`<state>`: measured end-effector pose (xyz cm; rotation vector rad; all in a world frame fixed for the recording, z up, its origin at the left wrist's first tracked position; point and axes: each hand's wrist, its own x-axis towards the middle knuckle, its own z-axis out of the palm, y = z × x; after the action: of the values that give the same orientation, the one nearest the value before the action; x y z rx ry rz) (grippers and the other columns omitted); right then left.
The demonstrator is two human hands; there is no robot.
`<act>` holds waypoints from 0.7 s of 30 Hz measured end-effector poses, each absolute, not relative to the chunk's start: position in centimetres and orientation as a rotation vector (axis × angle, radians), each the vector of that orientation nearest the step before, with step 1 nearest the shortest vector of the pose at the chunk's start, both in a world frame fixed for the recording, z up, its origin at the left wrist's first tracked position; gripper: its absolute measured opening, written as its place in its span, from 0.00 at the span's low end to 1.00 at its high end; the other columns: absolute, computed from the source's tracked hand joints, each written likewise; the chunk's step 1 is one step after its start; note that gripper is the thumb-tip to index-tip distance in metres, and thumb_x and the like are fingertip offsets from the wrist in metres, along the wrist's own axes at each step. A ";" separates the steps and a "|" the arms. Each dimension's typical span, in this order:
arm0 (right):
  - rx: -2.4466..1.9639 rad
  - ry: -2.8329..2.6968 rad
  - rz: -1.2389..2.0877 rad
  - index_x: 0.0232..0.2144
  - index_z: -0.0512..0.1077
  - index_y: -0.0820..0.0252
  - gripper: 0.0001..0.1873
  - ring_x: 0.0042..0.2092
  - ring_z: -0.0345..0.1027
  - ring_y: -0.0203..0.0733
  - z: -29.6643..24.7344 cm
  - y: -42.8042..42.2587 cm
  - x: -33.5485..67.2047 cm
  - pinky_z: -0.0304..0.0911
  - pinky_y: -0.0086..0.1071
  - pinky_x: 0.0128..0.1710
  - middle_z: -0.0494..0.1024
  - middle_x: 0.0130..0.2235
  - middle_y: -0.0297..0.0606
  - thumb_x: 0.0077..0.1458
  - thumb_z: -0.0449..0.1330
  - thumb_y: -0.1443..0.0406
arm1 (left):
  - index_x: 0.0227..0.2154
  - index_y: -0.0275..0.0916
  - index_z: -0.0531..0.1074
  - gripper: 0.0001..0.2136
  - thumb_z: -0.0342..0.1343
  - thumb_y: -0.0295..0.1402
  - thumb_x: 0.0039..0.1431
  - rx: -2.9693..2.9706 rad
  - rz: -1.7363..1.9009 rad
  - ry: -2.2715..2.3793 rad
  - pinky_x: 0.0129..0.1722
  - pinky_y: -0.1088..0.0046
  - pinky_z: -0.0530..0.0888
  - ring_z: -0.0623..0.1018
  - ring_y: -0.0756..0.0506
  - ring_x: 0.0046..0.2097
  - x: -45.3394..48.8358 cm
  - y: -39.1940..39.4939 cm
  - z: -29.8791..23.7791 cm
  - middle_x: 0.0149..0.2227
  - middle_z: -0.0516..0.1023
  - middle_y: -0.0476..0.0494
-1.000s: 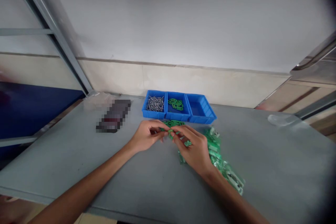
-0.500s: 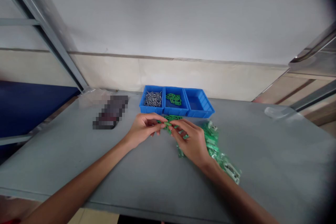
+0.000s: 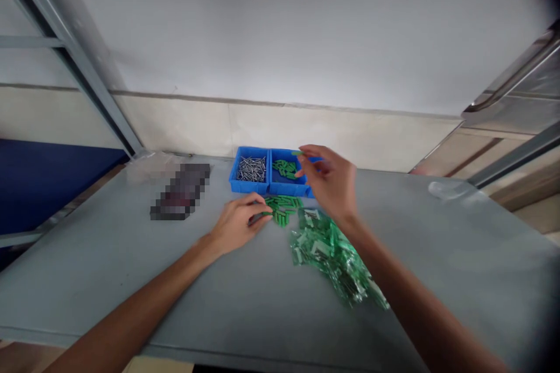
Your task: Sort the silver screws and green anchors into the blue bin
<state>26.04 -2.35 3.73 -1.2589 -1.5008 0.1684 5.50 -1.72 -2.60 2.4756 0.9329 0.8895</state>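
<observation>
My right hand (image 3: 332,183) is raised over the blue bins, with a green wall plug (image 3: 297,152) pinched at its fingertips. Low over the table, my left hand (image 3: 238,221) has thumb and forefinger together on another green wall plug (image 3: 266,213), mostly covered by the fingers. Beside those fingertips a loose group of green wall plugs (image 3: 282,218) lies on the table. More green wall plugs (image 3: 285,168) sit in the middle bin (image 3: 289,189). Silver screws (image 3: 251,169) fill the left bin (image 3: 249,186). My right hand hides most of the third bin.
Clear bags with green and metal pieces (image 3: 330,253) are heaped under my right forearm. A blurred-out dark object (image 3: 181,192) and crumpled clear plastic (image 3: 151,166) lie at the left. Another clear plastic piece (image 3: 450,190) is at the right. A wall stands behind the bins.
My hands were together over the loose wall plugs. My right hand has moved up and away over the bins with a wall plug, uncovering the bags; my left has stayed low.
</observation>
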 end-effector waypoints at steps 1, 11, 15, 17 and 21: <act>-1.300 -1.535 0.248 0.50 0.70 0.57 0.18 0.26 0.74 0.34 3.3 -1.5 26.3 0.70 0.28 0.25 0.78 0.41 0.39 0.56 0.57 0.66 | 0.38 0.40 0.77 0.08 0.55 0.33 0.60 2.524 0.836 0.947 0.36 0.72 0.71 0.75 0.48 0.34 5.4 -1.6 -2.7 0.42 0.76 0.44; -1.312 -1.402 0.473 0.48 0.68 0.55 0.18 0.29 0.75 0.38 0.5 -4.3 27.5 0.69 0.28 0.20 0.75 0.45 0.41 0.54 0.59 0.63 | 0.36 0.40 0.75 0.07 0.52 0.28 0.60 2.597 0.653 0.970 0.37 0.69 0.70 0.75 0.46 0.37 5.4 -1.4 -2.5 0.42 0.73 0.45; -1.349 -1.476 0.479 0.46 0.70 0.56 0.15 0.27 0.75 0.36 0.0 -5.1 26.8 0.68 0.27 0.19 0.76 0.44 0.41 0.55 0.58 0.63 | 0.36 0.39 0.74 0.06 0.52 0.28 0.60 2.638 0.594 0.943 0.37 0.70 0.70 0.75 0.47 0.37 5.3 -1.6 -2.3 0.42 0.72 0.45; -1.341 -1.525 0.498 0.44 0.71 0.57 0.13 0.28 0.75 0.36 -0.1 -5.3 26.3 0.68 0.27 0.20 0.76 0.44 0.42 0.56 0.58 0.63 | 0.36 0.39 0.73 0.05 0.52 0.28 0.61 2.666 0.570 0.904 0.37 0.70 0.70 0.75 0.47 0.37 5.2 -1.7 -2.0 0.42 0.72 0.45; -1.307 -1.547 0.594 0.38 0.74 0.59 0.09 0.29 0.75 0.38 0.1 -5.7 25.4 0.67 0.28 0.21 0.78 0.40 0.42 0.55 0.58 0.63 | 0.37 0.38 0.70 0.05 0.50 0.29 0.63 2.594 0.622 0.865 0.35 0.72 0.69 0.74 0.47 0.36 5.1 -1.8 -1.4 0.40 0.74 0.45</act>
<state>25.42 -5.74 0.07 -1.3067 -1.5472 0.5939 5.09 -1.84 -1.39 2.5939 0.8652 0.6221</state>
